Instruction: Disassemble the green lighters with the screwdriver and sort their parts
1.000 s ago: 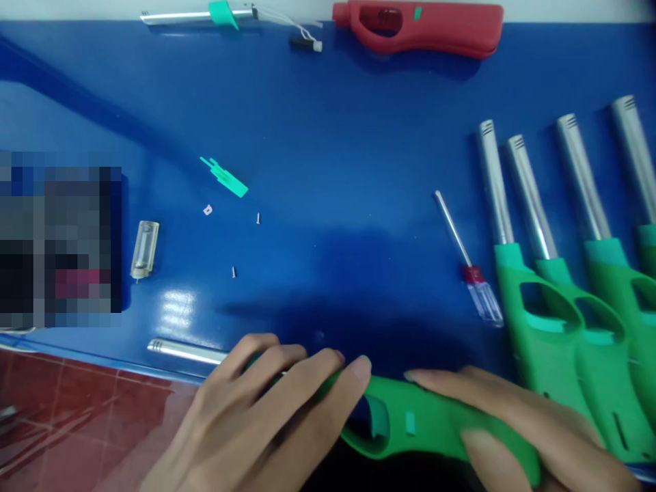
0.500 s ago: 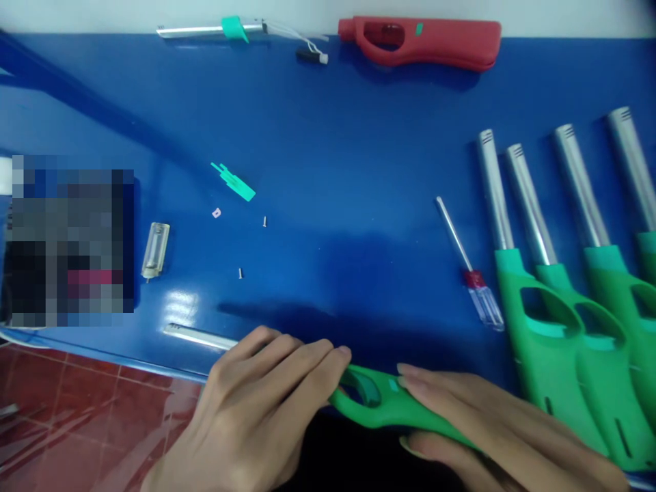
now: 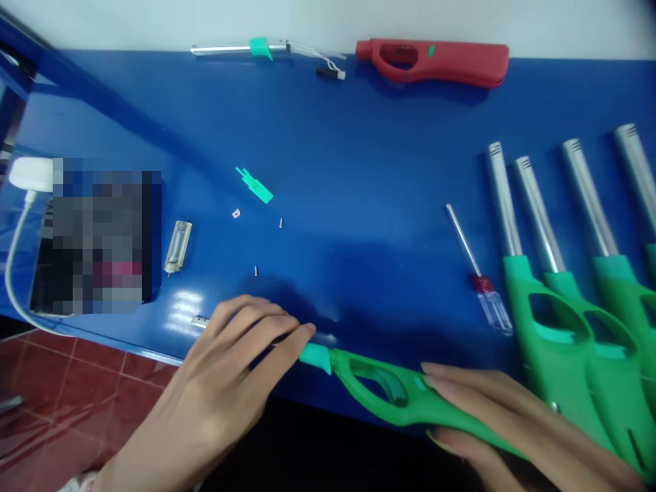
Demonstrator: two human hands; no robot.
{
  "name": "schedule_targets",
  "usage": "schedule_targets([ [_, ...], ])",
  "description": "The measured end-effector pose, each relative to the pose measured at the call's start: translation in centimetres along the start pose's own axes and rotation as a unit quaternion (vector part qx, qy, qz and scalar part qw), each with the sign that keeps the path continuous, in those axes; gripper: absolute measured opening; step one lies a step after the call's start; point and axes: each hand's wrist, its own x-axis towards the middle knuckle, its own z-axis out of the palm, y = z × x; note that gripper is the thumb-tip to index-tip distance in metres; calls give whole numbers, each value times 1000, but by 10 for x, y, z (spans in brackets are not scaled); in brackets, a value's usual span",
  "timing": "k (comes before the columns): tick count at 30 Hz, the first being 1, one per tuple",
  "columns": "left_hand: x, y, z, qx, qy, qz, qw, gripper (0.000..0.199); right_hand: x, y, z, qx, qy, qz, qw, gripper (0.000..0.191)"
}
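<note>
My left hand (image 3: 240, 369) is closed over the metal tube of a lighter. The tube's vented tip (image 3: 199, 321) sticks out past the knuckles. Between the hands shows the tube's teal collar (image 3: 316, 356), at the front end of the green lighter body (image 3: 394, 398). How far the collar sits inside the body I cannot tell. My right hand (image 3: 512, 410) grips the rear of that body, fingers on top and thumb below. It lies low along the front table edge.
Small screws (image 3: 281, 223), a teal piece (image 3: 256, 186), a clear fuel tank (image 3: 178, 246) and a screwdriver (image 3: 479, 273) lie on the blue table (image 3: 359, 171). Several green lighters (image 3: 543, 321) stand right. Behind are a red lighter casing (image 3: 461, 65) and a metal tube (image 3: 225, 50). A blurred-out device (image 3: 102, 239) sits left.
My left hand has slid left along the tube, away from the green body, and the teal collar has come into sight. The right hand keeps its grip. The view has shifted slightly.
</note>
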Motion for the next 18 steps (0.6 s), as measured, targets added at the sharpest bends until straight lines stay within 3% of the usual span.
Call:
schedule_targets([
  [7, 0, 9, 5, -40, -19, 39, 998, 33, 9, 5, -3, 31, -14, -13, 999, 37],
  [13, 9, 10, 8, -36, 32, 85, 995, 26, 9, 9, -4, 48, -54, -38, 997, 59],
  [18, 26, 12, 11, -21, 76, 116, 990, 32, 9, 10, -4, 34, -63, -25, 997, 52],
])
